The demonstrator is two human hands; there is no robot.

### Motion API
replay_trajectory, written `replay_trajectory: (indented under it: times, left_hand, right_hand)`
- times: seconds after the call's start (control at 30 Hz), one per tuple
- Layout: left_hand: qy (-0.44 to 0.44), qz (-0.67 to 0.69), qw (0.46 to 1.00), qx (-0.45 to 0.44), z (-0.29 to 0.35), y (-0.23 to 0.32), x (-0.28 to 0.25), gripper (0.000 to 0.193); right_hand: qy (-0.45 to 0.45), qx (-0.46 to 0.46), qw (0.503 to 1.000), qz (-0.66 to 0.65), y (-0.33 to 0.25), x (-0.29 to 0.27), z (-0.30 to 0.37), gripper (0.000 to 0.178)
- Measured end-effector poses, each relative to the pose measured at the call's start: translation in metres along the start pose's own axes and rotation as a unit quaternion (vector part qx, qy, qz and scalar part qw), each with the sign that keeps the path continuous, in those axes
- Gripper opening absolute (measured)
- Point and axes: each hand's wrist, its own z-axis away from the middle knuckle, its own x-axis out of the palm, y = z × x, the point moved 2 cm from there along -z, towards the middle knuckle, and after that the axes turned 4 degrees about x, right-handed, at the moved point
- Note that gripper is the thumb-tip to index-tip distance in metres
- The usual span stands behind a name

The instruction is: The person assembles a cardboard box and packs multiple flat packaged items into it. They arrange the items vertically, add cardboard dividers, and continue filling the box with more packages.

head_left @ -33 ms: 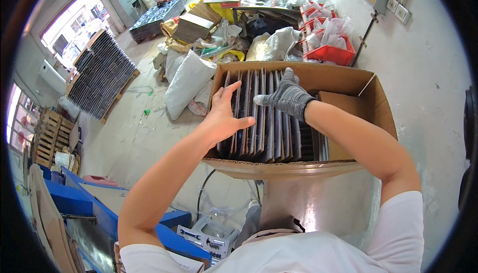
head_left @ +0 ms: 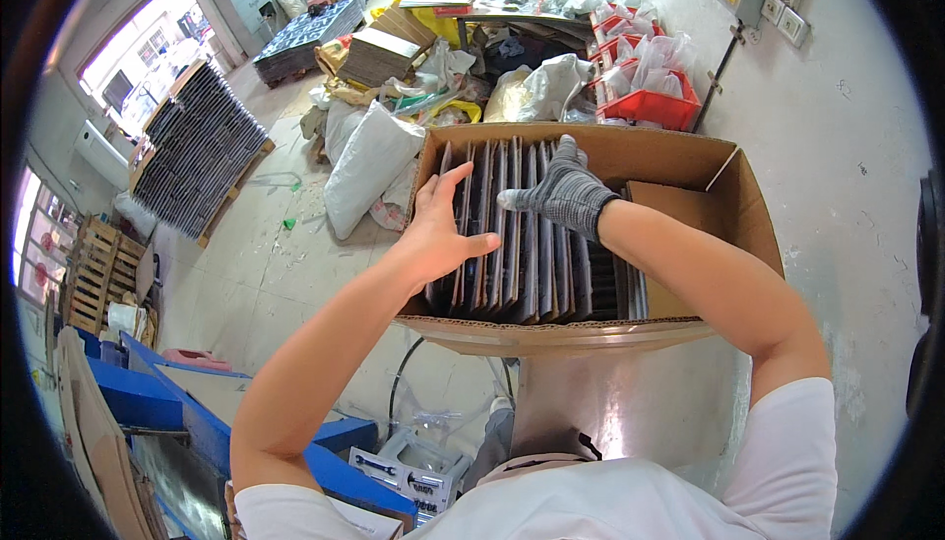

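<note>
My left hand (head_left: 440,230): bare, thumb spread well apart from the fingers, over the left end of the row. Fingertips look like they're at the panel edges, but honestly I can't swear they touch.
My right hand (head_left: 568,192): in a grey knit glove, thumb stuck out left, away from the fingers, above the middle of the row. My palm's turned away, so no clue what's under it.
Panels (head_left: 522,269): thin, flat, on edge side by side in the carton (head_left: 551,337), left and middle. Mostly just edges showing; faces are hidden by their neighbours and my hands.
Dark slots (head_left: 603,289): right of the panels, too murky to make out.
Brown cardboard (head_left: 679,207): right end of the carton, partly behind my right forearm (head_left: 704,259).
Tool case (head_left: 404,481): down low, cut off by my white shirt (head_left: 591,506).
</note>
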Motion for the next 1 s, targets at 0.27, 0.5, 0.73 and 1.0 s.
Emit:
replay_trajectory:
  times: [0.27,0.5,0.73,1.0]
  left_hand:
    - [0.027,-0.009,0.999,-0.029,-0.008,0.001,0.007,0.086]
    - [0.019,-0.054,0.998,0.012,-0.012,-0.002,0.009,0.080]
    - [0.043,-0.065,0.995,0.060,-0.022,-0.020,0.010,0.073]
    - [-0.042,0.126,0.990,-0.050,-0.006,0.022,0.016,0.069]
  right_hand:
    - [0.018,-0.008,1.000,-0.021,0.003,0.001,-0.005,0.141]
    - [0.018,-0.020,0.999,-0.023,0.005,-0.001,-0.004,0.140]
    - [0.064,-0.080,0.995,-0.012,0.008,0.002,-0.008,0.138]
    - [0.017,-0.010,1.000,0.008,0.004,-0.020,0.011,0.115]
